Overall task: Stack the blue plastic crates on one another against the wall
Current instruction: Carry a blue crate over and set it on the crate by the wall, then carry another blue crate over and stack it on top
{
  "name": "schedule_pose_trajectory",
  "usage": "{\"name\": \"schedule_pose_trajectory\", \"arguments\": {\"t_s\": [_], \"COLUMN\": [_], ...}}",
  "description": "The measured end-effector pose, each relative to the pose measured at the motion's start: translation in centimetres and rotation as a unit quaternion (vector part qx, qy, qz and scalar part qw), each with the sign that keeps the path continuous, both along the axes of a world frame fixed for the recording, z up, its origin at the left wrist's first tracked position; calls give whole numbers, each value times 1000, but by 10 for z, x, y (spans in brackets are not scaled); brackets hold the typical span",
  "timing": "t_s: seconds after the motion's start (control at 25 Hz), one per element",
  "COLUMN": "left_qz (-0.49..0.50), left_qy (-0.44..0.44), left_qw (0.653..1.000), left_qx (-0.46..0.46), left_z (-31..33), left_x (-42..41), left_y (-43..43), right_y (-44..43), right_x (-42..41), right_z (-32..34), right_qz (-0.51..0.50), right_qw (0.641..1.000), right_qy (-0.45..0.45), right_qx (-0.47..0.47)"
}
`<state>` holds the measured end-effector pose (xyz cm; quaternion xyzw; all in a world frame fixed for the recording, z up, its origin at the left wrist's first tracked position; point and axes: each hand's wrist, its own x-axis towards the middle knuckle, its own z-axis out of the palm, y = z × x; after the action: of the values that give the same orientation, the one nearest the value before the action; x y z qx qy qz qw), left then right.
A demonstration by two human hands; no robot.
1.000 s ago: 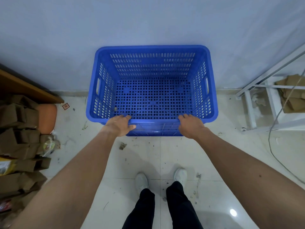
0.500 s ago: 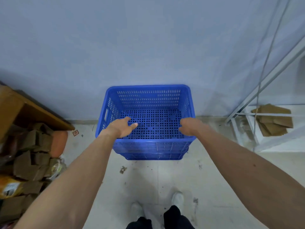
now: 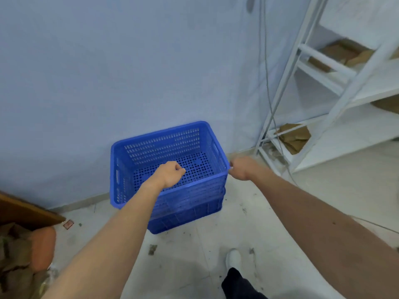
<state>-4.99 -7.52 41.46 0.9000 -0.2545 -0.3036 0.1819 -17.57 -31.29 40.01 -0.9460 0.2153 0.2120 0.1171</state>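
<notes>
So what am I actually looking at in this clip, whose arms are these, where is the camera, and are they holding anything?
There is no machine here. The camera is worn on a person's head and looks forward and down, so the two bare arms are the wearer's own. The left hand hangs loosely curled over the blue crate; the right hand sits by the crate's right corner. Neither holds anything. The crate stands on the tiled floor against the wall, seemingly nested on another crate below. A white metal shelf rack holding cardboard stands to the right; cardboard scraps lie to the left.
</notes>
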Motion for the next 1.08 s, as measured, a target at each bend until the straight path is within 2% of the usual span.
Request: {"name": "schedule_pose_trajectory", "arguments": {"t_s": [0.16,0.36,0.56,0.76,1.08], "left_qz": [-68,-156,-237,-344,-470], "left_qy": [38,31,35,46,54], "left_qw": [997,987,971,938,880], "left_qx": [-17,-5,-11,-2,48], "left_z": [-18,-26,-25,-37,-74], "left_x": [-44,-117,-201,-323,-583], "left_y": [5,-10,-58,-111,-147], "right_y": [41,77,89,97,135], "right_x": [-83,-185,-292,-431,-713], "right_z": [0,-14,-21,-29,-65], "right_qz": [-87,-183,-297,-411,-555], "right_qw": [996,982,954,909,828], "right_qy": [-6,-14,-33,-60,-60], "right_qx": [7,35,41,45,52]}}
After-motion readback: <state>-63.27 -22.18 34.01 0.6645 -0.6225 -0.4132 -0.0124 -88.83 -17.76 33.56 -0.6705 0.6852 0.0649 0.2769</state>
